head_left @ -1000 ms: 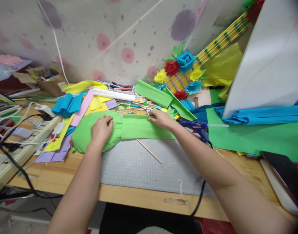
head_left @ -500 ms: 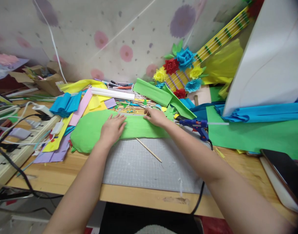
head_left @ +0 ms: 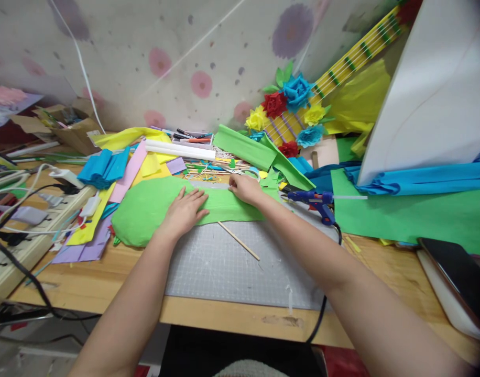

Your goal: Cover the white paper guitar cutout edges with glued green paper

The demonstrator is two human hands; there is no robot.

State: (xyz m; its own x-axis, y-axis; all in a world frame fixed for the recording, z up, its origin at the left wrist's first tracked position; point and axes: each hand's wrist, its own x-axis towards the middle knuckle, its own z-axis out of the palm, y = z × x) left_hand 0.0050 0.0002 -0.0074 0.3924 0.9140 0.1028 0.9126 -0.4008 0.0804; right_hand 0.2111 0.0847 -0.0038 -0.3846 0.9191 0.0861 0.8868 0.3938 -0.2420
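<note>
A long piece of green crepe paper [head_left: 143,209] with a rounded, padded-looking left end lies across the grey cutting mat [head_left: 208,272]. My left hand [head_left: 185,209] rests flat on its middle, fingers stretched out. At the paper's far edge, my right hand [head_left: 244,188] has its fingers curled and pinched on the green paper; its fingertips are partly hidden. A thin wooden stick [head_left: 240,242] pokes out from beneath the near edge. Scissors [head_left: 242,172] lie just beyond my right hand.
Right of the paper stands a blue glue gun [head_left: 314,199] with its cord. Behind are green paper strips [head_left: 246,146], white rolls [head_left: 180,150] and a paper-flower guitar [head_left: 291,118]. Power strips [head_left: 39,235] lie left; a dark phone-like device [head_left: 456,277] lies right.
My left hand has slid slightly right along the green paper. My right hand stays at the far edge, where more of a pale strip now shows behind the paper.
</note>
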